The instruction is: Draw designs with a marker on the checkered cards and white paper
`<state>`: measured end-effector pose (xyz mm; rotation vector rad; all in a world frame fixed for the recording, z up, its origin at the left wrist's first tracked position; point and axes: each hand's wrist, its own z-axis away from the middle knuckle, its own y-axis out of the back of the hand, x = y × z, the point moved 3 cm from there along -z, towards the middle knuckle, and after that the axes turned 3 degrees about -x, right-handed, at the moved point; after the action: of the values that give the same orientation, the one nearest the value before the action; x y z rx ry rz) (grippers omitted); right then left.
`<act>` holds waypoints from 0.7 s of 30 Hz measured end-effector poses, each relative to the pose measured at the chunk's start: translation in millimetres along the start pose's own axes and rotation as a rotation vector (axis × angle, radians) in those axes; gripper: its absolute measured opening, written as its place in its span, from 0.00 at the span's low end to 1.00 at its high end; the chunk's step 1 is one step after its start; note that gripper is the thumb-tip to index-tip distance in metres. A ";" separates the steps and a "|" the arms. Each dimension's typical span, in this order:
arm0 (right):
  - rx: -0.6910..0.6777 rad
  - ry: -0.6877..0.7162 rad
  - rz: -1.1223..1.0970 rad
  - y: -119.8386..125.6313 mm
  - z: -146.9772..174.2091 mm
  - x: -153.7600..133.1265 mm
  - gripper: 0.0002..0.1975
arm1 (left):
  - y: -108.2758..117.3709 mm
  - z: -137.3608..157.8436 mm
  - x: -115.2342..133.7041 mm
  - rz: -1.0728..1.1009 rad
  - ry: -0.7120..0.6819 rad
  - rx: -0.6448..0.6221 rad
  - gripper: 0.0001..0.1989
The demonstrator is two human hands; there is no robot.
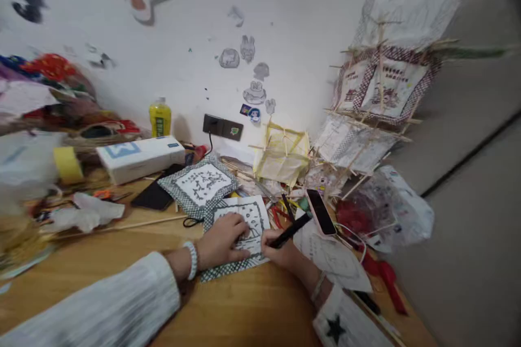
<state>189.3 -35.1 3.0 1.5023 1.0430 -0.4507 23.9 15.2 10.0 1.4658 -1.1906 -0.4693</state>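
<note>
A white paper sheet (257,211) with black drawn figures and a crosshatched border lies in front of me on the desk. Flat across its left part rests my left hand (226,238), fingers stretched out. My right hand (280,249) grips a black marker pen (291,230) at the sheet's right edge. The pen slants up to the right, and its tip is hidden by my fingers. Just behind, another patterned paper (199,184) with a dark crosshatched border overlaps a black flat object (157,195).
Right of my hand, a phone (321,211) lies over sketched sheets (329,255). Stick-framed paper panels (382,87) lean on the wall beside a yellow paper lantern frame (285,154). A white box (140,157), yellow bottle (160,118), tape roll (68,165) and plastic bag (391,209) surround the work.
</note>
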 end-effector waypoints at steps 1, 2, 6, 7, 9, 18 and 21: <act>-0.020 -0.001 0.000 0.4 0.9 -0.6 0.06 | 0.3 1.1 0.8 -0.002 -0.001 -0.001 0.16; -0.033 -0.006 -0.004 0.9 1.8 -1.0 0.06 | 0.5 2.1 1.5 -0.003 -0.002 -0.002 0.16; -0.020 -0.070 -0.063 3.2 3.7 -1.7 0.06 | 1.9 3.6 3.3 -0.008 0.002 -0.010 0.16; 0.000 -0.095 -0.086 3.6 4.0 -2.2 0.06 | 2.3 3.6 3.7 -0.009 0.005 -0.012 0.16; 0.042 -0.142 -0.127 3.7 4.9 -4.3 0.06 | 3.0 3.9 4.4 -0.012 0.014 -0.008 0.16; 0.057 -0.088 -0.004 -3.6 5.6 -23.7 0.05 | 3.8 5.8 8.5 -0.032 -0.002 0.016 0.16; 0.039 -0.083 0.000 -4.8 5.5 -26.1 0.05 | 3.5 5.8 8.1 -0.035 0.001 0.018 0.16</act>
<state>173.2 -49.8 19.2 1.5050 0.9747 -0.5315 21.0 5.9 14.1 1.5044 -1.1726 -0.4821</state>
